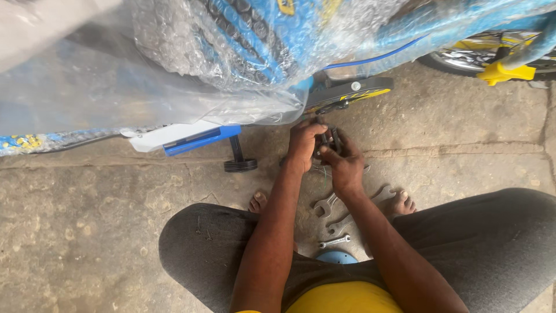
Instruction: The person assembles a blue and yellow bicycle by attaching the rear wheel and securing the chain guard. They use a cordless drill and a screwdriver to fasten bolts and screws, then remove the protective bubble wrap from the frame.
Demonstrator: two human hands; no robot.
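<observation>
Now | both hands [324, 152] grasping a dark pedal [331, 141] | bubble wrap [231, 46] encloses blue bicycle [278, 40] | spanners [333, 214] below

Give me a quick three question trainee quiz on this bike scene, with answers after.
1. True or false: both hands are at the pedal under the wrapped bike.
2. What lies on the ground between the person's knees? A) spanners B) a hammer C) a pump
3. Fill in: the small black training wheel sits to the ______ of the hands in the picture.

Key: 1 true; 2 A, the spanners; 3 left.
</observation>
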